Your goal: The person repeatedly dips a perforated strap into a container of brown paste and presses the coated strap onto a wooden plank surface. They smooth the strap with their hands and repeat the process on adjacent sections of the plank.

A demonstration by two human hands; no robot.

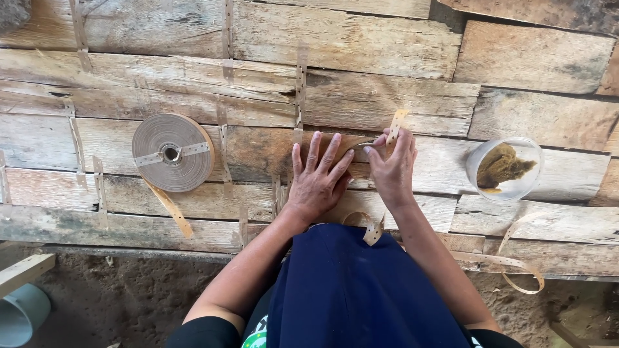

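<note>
A rough outdoor workshop: veneer sheets patched with perforated tape strips, a tape roll, dirt floor

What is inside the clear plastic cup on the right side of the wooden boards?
The clear cup holds a brown, fibrous, sponge-like clump. Whether liquid lies beneath it cannot be seen, since the clump covers the bottom.
</note>
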